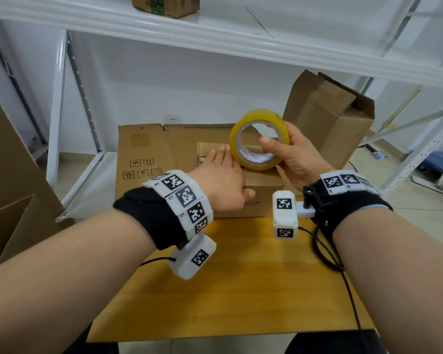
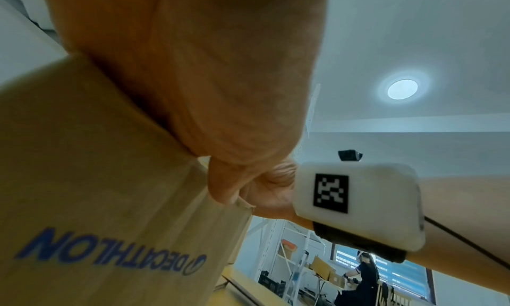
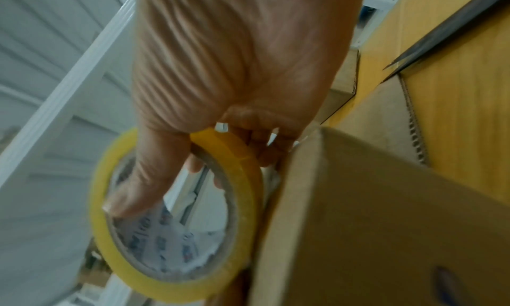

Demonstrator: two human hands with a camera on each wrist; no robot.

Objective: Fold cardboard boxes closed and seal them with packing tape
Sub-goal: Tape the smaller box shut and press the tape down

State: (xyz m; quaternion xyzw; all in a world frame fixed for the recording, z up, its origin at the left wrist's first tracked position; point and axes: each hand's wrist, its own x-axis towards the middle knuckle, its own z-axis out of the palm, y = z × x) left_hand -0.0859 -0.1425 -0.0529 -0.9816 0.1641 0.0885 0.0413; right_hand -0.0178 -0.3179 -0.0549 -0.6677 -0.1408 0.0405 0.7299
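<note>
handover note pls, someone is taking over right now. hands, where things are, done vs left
Left hand: flat on top of the small box, fingers straight, holding its flaps down.
Right hand: grips the yellow tape roll, thumb through the core, held above the box's right side.
Small box sits at the far edge of the wooden table, in front of a flattened carton. An open box stands behind right.
Done: flaps folded closed.
Left: no tape visible on the seam yet; seal it, then the open box.
</note>
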